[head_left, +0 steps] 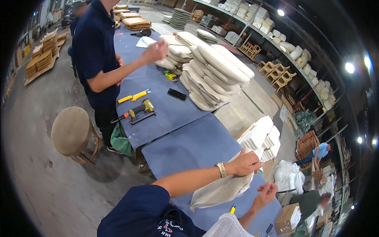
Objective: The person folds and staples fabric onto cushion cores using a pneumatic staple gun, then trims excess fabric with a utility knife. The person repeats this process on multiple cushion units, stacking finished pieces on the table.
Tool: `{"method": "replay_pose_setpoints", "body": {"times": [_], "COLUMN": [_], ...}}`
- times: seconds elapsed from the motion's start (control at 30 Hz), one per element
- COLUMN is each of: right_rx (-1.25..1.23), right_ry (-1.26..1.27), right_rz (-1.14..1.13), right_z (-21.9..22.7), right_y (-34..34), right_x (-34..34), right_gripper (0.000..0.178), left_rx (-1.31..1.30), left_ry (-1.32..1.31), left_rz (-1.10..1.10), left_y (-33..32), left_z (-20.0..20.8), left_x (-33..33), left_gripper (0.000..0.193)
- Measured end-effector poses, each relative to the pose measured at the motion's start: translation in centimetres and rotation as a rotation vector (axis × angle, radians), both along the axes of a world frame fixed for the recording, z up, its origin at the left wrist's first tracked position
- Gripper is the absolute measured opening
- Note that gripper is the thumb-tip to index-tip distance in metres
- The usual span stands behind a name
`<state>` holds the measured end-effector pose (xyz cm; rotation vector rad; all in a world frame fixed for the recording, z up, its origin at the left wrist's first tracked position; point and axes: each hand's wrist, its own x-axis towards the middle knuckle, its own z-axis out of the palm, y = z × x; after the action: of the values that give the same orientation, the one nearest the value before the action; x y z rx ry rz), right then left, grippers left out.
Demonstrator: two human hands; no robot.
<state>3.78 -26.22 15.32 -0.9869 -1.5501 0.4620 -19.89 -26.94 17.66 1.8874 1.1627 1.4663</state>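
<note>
My left hand [245,163], with a gold-coloured watch on the wrist, is closed over the far edge of a beige fabric piece [221,190]. That piece lies on the blue-grey table [189,140], its near end hanging loose and creased. Whether there is padding inside it, I cannot tell. My right hand [265,194] is raised just right of the fabric, apart from it, with fingers curled together; anything in them is too small to make out. A yellow-handled tool [233,208] lies near the fabric's near edge. White foam pads [260,136] are stacked beyond my left hand.
Across the adjoining table stands a co-worker in a navy shirt [94,51]. A nail gun [138,111], yellow cutters [136,96], a phone [176,94] and tall beige cushion stacks [215,67] occupy that table. A round stool [71,130] stands left; a cardboard box [287,218] sits at lower right.
</note>
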Motion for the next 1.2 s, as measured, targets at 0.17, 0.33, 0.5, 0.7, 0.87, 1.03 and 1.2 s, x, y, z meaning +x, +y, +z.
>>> {"method": "replay_pose_setpoints", "body": {"times": [0.17,0.33,0.5,0.7,0.87,1.03,1.2], "right_rx": [-0.179,-0.611,-1.260,-1.670,-1.276,-0.698,-0.582], "right_ry": [-0.054,0.291,0.200,-0.059,0.319,0.056,0.209], "right_rz": [-0.385,-0.742,-1.273,-0.648,-1.187,-1.077,-0.477], "right_z": [-8.4,-26.5,-42.5,-42.2,-42.4,-32.6,-27.3], "right_y": [-5.8,-23.0,-53.0,-61.3,-48.6,-25.9,-5.6], "right_x": [16.5,24.8,21.1,19.3,37.3,50.7,37.2], "right_gripper": [0.014,0.012,0.023,0.014,0.052,0.044,0.032], "left_rx": [0.366,0.116,-0.030,0.054,0.139,0.047,0.143], "left_ry": [0.207,-0.104,-0.218,-0.233,-0.034,-0.098,-0.079], "left_rz": [0.037,-0.189,-0.088,-0.089,0.022,0.085,0.280], "left_y": [4.7,7.8,9.7,10.3,9.7,6.4,0.6], "left_z": [-2.3,-2.7,-4.3,-5.9,-0.9,0.3,-0.3], "left_x": [5.2,2.4,-4.5,-10.4,2.5,1.7,-0.7], "left_gripper": [0.033,0.045,0.045,0.047,0.048,0.062,0.059]}}
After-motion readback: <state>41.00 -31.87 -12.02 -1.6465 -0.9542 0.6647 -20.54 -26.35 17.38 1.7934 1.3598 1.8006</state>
